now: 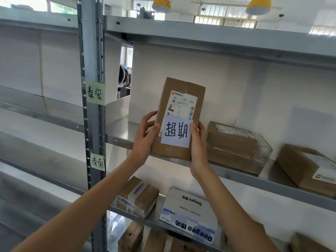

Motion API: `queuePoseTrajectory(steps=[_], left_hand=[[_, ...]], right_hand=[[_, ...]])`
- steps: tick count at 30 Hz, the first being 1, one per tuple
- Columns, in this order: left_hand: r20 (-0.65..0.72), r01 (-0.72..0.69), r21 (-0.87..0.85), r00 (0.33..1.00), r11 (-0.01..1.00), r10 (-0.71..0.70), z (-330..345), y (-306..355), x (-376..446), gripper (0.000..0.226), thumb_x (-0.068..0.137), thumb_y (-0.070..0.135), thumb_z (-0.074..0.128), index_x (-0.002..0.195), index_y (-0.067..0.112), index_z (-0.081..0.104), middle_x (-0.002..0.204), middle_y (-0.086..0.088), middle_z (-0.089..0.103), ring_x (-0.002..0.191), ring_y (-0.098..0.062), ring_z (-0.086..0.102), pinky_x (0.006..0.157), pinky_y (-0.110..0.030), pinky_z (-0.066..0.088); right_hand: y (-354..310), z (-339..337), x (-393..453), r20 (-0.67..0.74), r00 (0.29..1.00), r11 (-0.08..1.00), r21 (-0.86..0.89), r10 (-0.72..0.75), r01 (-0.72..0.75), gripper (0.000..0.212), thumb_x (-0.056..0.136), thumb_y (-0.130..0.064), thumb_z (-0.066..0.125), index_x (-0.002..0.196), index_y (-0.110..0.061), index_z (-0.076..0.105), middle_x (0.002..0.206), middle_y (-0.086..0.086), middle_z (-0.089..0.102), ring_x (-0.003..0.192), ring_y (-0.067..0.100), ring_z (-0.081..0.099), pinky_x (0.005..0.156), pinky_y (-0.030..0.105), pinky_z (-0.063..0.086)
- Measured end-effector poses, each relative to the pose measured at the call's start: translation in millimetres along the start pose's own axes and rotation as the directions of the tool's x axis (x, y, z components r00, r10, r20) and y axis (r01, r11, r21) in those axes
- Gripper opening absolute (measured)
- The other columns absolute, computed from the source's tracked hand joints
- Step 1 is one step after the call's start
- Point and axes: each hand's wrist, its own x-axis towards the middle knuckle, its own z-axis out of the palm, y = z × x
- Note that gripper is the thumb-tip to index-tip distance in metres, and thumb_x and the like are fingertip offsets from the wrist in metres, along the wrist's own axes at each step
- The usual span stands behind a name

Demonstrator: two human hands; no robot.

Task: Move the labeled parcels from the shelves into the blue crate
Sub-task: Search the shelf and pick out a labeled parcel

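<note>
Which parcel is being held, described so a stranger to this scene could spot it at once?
On the grey metal shelving, look at the middle shelf, right of the upright with green notes. There the left hand and right hand hold a brown parcel on end. Unlike the boxes lying flat beside it, it carries a white slip with large handwritten characters.

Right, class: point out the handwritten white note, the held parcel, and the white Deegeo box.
handwritten white note (176, 132), head view, middle of the paper
held parcel (181, 86), head view, bare cardboard near its top
white Deegeo box (189, 211), head view, its top face
</note>
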Motion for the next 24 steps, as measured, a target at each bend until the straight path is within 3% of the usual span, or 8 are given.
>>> queuePoseTrajectory(steps=[9, 14, 18, 24], left_hand=[[0.064, -0.039, -0.026, 0.997, 0.999, 0.04, 28.4, 6.2, -5.2, 0.03, 0.099, 0.032, 0.046, 0.127, 0.04, 0.043, 0.121, -0.002, 0.063, 0.1, -0.016, 0.067, 0.072, -0.021, 0.056], [0.14, 0.076, -0.126, 0.988, 0.989, -0.058, 64.1, 8.2, -10.7, 0.026, 0.1, 0.028, 0.044, 0.126, 0.029, 0.042, 0.116, -0.004, 0.065, 0.086, -0.005, 0.07, 0.064, -0.016, 0.054], [0.215, 0.166, -0.182, 0.968, 0.969, -0.126, 98.7, 7.9, -16.3, 0.03, 0.098, 0.035, 0.045, 0.126, 0.026, 0.039, 0.118, -0.006, 0.064, 0.091, -0.015, 0.071, 0.066, -0.021, 0.057], [0.313, 0.241, -0.274, 0.938, 0.931, -0.151, 150.2, -7.3, -37.6, 0.023, 0.098, 0.029, 0.048, 0.119, 0.022, 0.042, 0.119, -0.007, 0.064, 0.1, -0.022, 0.069, 0.07, -0.024, 0.059]], right_hand=[[-17.9, -21.3, -10.8, -0.104, 0.993, 0.998, 0.025, -0.048, 0.051, 0.039, 0.096, -0.044, 0.052, 0.133, -0.03, 0.049, 0.114, 0.001, 0.07, 0.09, 0.015, 0.072, 0.065, 0.025, 0.058], [-27.3, -53.8, -22.2, -0.223, 0.967, 0.992, -0.026, -0.126, 0.124, 0.041, 0.093, -0.04, 0.058, 0.132, -0.029, 0.05, 0.116, 0.002, 0.069, 0.096, 0.016, 0.071, 0.075, 0.029, 0.06], [-31.6, -79.9, -34.4, -0.319, 0.934, 0.987, -0.05, -0.163, 0.155, 0.043, 0.092, -0.04, 0.059, 0.133, -0.029, 0.051, 0.115, -0.001, 0.069, 0.095, 0.016, 0.071, 0.074, 0.029, 0.06], [-32.6, -128.2, -60.7, -0.466, 0.865, 0.982, -0.071, -0.187, 0.174, 0.045, 0.093, -0.033, 0.059, 0.137, -0.027, 0.05, 0.113, -0.002, 0.069, 0.091, 0.012, 0.072, 0.071, 0.026, 0.06]])
